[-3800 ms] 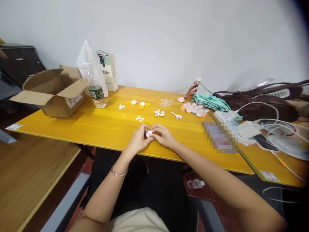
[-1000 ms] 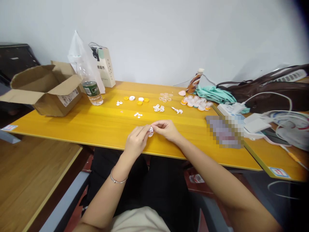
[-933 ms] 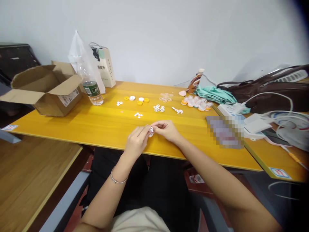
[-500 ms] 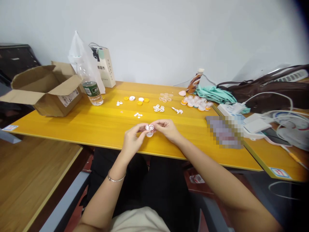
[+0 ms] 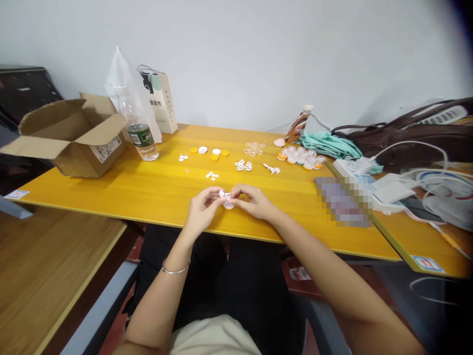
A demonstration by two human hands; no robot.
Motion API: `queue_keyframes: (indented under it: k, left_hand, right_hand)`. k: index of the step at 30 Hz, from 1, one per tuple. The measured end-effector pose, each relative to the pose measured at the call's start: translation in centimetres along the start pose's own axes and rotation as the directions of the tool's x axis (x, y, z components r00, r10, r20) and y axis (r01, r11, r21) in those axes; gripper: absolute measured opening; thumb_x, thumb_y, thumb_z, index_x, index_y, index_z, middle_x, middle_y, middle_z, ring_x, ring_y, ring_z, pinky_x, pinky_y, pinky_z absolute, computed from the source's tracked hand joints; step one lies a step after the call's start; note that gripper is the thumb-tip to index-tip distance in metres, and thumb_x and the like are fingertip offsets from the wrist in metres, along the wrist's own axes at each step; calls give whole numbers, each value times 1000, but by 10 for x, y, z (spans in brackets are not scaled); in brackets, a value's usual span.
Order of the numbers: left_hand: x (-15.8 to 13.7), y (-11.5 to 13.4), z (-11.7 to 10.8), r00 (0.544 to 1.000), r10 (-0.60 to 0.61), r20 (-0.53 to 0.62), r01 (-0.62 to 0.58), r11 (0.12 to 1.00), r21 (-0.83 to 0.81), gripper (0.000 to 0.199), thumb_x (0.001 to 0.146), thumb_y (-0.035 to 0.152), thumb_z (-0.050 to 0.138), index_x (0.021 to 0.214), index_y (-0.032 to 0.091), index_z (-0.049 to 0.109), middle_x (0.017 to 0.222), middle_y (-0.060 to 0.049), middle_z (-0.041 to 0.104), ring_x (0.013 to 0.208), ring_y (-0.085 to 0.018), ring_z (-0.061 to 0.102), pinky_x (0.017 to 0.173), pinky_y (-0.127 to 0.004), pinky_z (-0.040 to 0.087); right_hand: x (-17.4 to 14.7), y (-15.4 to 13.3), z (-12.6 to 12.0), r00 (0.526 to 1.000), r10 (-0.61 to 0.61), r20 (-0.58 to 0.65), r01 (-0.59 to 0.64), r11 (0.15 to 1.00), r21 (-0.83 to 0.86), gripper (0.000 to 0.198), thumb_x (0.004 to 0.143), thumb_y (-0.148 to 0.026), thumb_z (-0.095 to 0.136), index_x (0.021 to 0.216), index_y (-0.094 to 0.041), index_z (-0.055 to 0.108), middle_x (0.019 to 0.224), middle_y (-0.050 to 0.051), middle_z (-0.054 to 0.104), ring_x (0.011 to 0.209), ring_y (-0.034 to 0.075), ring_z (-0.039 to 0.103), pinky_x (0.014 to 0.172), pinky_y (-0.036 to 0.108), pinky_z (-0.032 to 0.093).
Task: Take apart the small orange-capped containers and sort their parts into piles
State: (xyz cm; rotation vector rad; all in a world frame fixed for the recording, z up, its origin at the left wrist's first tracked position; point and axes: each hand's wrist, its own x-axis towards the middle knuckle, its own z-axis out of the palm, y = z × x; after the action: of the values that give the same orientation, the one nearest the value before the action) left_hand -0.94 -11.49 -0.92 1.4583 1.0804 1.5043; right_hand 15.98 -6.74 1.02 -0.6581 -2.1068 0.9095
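Between the fingertips of both hands are small white openwork plastic pieces (image 5: 227,196), like spoked wheels. My left hand (image 5: 203,207) pinches the left part between thumb and fingers. From the other side, my right hand (image 5: 253,202) grips the right part with curled fingers. Just below the fingertips shows a small round clear-and-white piece (image 5: 229,205); I cannot tell whether it is held or rests on the table. Beyond my hands lie several white openwork pieces (image 5: 244,165), tiny white discs (image 5: 212,175) and small white pieces (image 5: 272,169).
Yellow and white rings (image 5: 214,158), clear rings (image 5: 253,148) and clear-topped orange-based pieces (image 5: 301,157) lie farther back. A cardboard box (image 5: 84,153) and water bottle (image 5: 142,138) stand left. A blurred flat object (image 5: 343,202) and power strip (image 5: 364,180) lie right.
The openwork piece at my right fingertips has tilted, its face no longer toward me. My right fingers have shifted slightly left and curled more. The items on the table stay put.
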Motion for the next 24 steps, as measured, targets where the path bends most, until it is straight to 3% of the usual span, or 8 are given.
queue_keyframes:
  k: [9,14,24]
  left_hand:
    - [2,3,3,993,-65,-97,55,993,-105,23,70,28,67,86,12,62,79,-4,66,72,-13,63,73,-25,51]
    - [2,3,-1,989,-71,-128,55,991,-123,21,71,29,66,83,13,60,75,-3,66,70,-13,64,70,-25,52]
    - [1,-1,-1,993,-86,-82,78,992,-94,28,72,31,65,93,13,60,83,-7,68,79,-16,65,74,-28,52]
  right_hand:
    - [1,3,-1,988,-138,-74,127,981,-146,9,83,-21,49,78,-20,56,79,3,60,76,15,56,74,29,45]
    - [1,6,-7,979,-15,-201,-15,989,-150,7,81,-26,53,76,-21,54,78,2,60,76,16,56,76,30,44]
    - [7,10,-7,963,50,-266,-81,991,-109,11,80,-30,57,79,-19,58,82,3,63,78,16,57,78,31,45]
